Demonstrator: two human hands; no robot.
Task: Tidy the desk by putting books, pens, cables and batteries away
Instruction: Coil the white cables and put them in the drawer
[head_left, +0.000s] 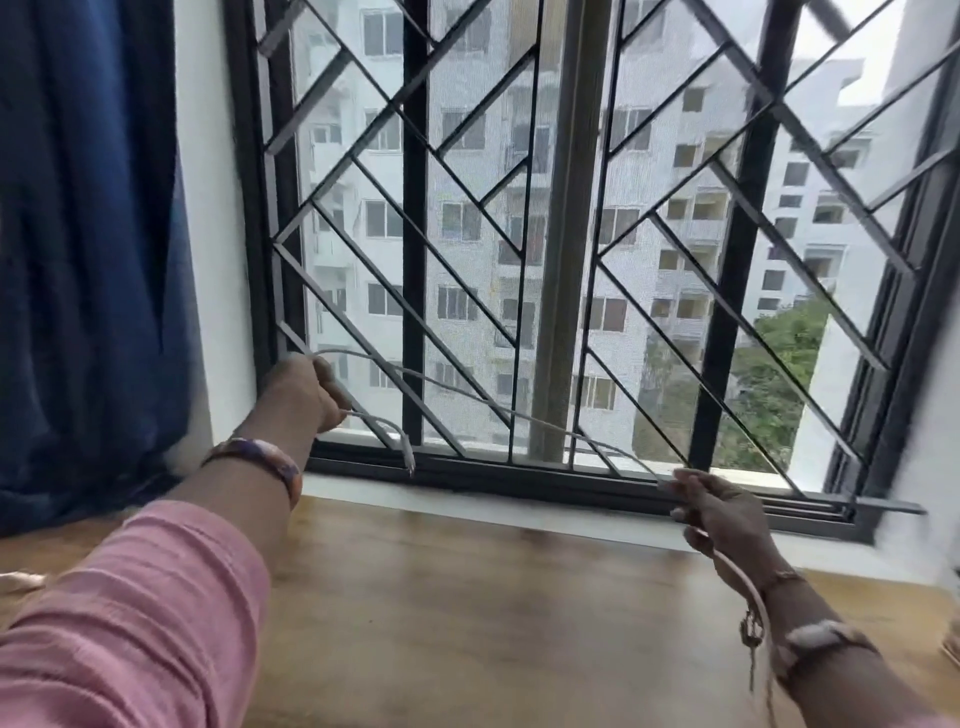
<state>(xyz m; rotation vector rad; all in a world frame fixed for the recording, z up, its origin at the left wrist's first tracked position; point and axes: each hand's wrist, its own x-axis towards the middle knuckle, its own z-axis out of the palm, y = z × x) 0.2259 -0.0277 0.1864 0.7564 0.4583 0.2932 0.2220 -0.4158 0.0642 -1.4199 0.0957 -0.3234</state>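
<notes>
A thin white cable (467, 395) stretches through the air between two grips, above the wooden desk and in front of the window grille. At the left-hand grip it is gathered into a loop: one strand arcs up over the top of the fist, and a short free end curves out below the grip and hangs down, ending in a small plug (410, 460) just under and to the right of the fist. From that grip the cable runs down and to the right in a shallow sag to the right-hand grip, where it is pinched at the fingertips. Past that pinch it trails down along the wrist and forearm, hanging loosely out of view.
</notes>
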